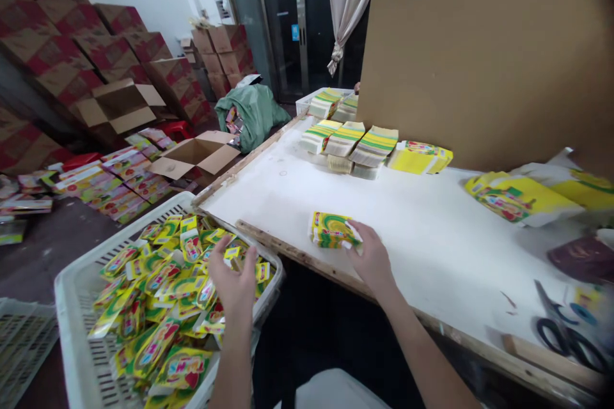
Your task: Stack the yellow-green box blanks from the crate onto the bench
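My left hand (235, 278) hovers over the white plastic basket (71, 307), thumb and fingers apart, with nothing between them. Small yellow-and-green printed cartons (185, 367) fill that basket in a loose heap. On the white table, my right hand (371, 255) grips the right end of a small stack of the same yellow cartons (330, 229), near the table's front edge. How many are in that stack I cannot tell.
Bundles of flat yellow cartons (374, 146) stand in rows at the table's back, before a large cardboard sheet (480, 57). Scissors (559, 326) and a wooden strip (547, 358) lie at right. Open cardboard boxes (196, 156) and a green sack (256, 115) sit beyond the basket.
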`<state>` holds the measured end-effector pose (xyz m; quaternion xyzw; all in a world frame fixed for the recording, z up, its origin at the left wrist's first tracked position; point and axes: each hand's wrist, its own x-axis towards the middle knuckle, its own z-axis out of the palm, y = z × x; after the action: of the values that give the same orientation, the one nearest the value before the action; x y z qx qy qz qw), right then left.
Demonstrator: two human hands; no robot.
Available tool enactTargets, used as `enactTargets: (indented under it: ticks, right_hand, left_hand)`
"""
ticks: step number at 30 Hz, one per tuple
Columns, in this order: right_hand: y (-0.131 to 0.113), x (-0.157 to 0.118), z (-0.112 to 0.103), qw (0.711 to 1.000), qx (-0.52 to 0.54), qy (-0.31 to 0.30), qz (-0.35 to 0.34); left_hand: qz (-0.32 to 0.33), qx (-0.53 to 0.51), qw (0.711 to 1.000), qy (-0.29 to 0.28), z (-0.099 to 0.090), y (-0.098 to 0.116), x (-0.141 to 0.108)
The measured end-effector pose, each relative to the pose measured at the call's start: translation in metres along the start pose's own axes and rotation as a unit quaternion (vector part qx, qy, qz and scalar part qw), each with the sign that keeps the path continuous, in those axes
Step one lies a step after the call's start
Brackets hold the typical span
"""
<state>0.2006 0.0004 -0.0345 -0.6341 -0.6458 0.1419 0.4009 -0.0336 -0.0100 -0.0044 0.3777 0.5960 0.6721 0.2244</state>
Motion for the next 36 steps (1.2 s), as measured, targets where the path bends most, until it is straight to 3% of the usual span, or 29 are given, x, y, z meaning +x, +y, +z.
enactTargets:
  ticks: [2, 4, 7, 9, 12, 14, 16, 18, 20, 23, 27, 29, 33, 36]
  right_hand:
    - [0.015, 0.014, 0.003, 0.999, -0.041, 0.003, 0.008]
    - [0.025, 0.022, 0.007, 0.999, -0.045, -0.01, 0.008]
    - [0.03, 0.023, 0.011, 0.999, -0.044, -0.01, 0.01]
    - [0.026, 0.02, 0.008, 0.999, -0.034, -0.002, 0.019]
    - [0.012, 0.009, 0.002, 1.0, -0.003, -0.002, 0.031]
    - [-0.002, -0.003, -0.002, 0.998, 0.046, -0.041, 0.022]
    - [-0.015, -0.017, -0.004, 0.982, 0.144, -0.118, 0.006]
    - [-0.028, -0.031, -0.003, 0.958, 0.246, -0.147, 0.005]
    - [-0.039, -0.043, -0.002, 0.934, 0.322, -0.151, 0.014]
    - [-0.051, -0.055, 0.002, 0.91, 0.37, -0.187, 0.022]
    - [-0.054, -0.057, 0.011, 0.903, 0.379, -0.195, 0.064]
    - [-0.049, -0.052, 0.013, 0.898, 0.398, -0.164, 0.095]
    - [-0.035, -0.041, 0.009, 0.885, 0.429, -0.129, 0.128]
    - [-0.025, -0.035, 0.003, 0.914, 0.375, -0.095, 0.117]
  left_hand:
    - [0.055, 0.087, 0.994, 0.032, -0.01, -0.005, 0.013]
    - [0.062, 0.115, 0.991, 0.009, -0.011, -0.011, 0.014]
    - [0.005, 0.05, 0.994, -0.092, 0.005, -0.02, -0.005]
    - [-0.073, -0.034, 0.984, -0.158, 0.022, -0.023, -0.024]
    - [-0.203, -0.153, 0.937, -0.24, 0.044, -0.022, -0.052]
    - [-0.257, -0.241, 0.894, -0.276, 0.054, -0.018, -0.064]
    - [-0.289, -0.34, 0.847, -0.289, 0.06, -0.011, -0.07]
    - [-0.307, -0.415, 0.808, -0.285, 0.063, -0.004, -0.071]
    - [-0.301, -0.459, 0.795, -0.259, 0.067, 0.002, -0.068]
    - [-0.265, -0.474, 0.82, -0.182, 0.071, 0.005, -0.066]
    - [-0.244, -0.361, 0.892, -0.122, 0.068, -0.004, -0.069]
    - [-0.217, -0.307, 0.914, -0.152, 0.064, -0.011, -0.071]
    - [-0.176, -0.254, 0.919, -0.243, 0.057, -0.022, -0.072]
    - [-0.175, -0.205, 0.931, -0.246, 0.055, -0.022, -0.07]
